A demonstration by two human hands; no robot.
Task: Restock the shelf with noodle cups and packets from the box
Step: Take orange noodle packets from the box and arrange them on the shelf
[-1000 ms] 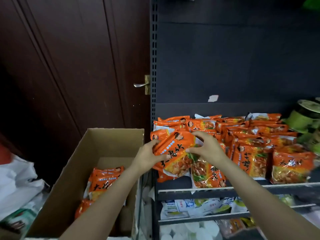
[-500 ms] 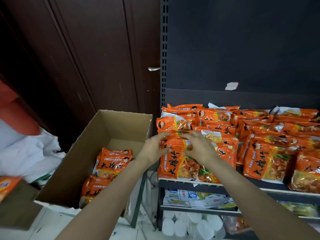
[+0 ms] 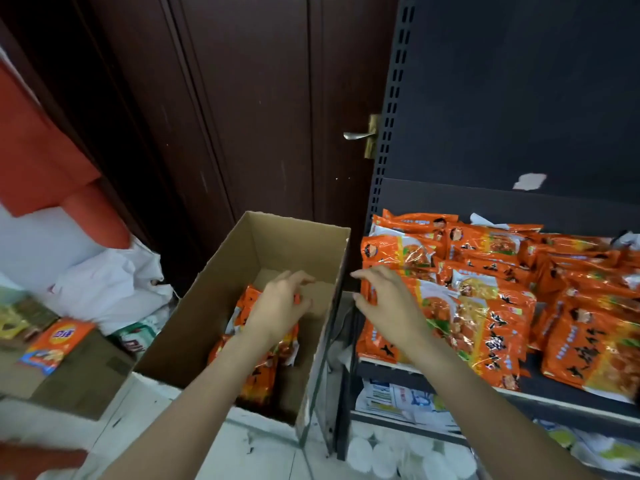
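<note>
An open cardboard box (image 3: pixel 221 289) stands on the floor left of the dark shelf (image 3: pixel 568 396). Orange noodle packets in the box (image 3: pixel 259 375) lie at its bottom. My left hand (image 3: pixel 280 306) hovers inside the box just above them, fingers loosely spread and holding nothing. Several orange noodle packets on the shelf (image 3: pixel 485 327) lie stacked in rows. My right hand (image 3: pixel 388 303) is at the left front of the shelf, fingers relaxed, over the edge of the front packet.
A dark wooden door with a metal handle (image 3: pixel 356 135) rises behind the box. White bags (image 3: pixel 104 285) and an orange detergent packet (image 3: pixel 55 344) lie at the left. Lower shelves (image 3: pixel 408 407) hold white packages and round white items.
Both hands let go of the packet now lying at the shelf's front left. My left hand moved left and down into the box; my right hand stayed at the shelf edge.
</note>
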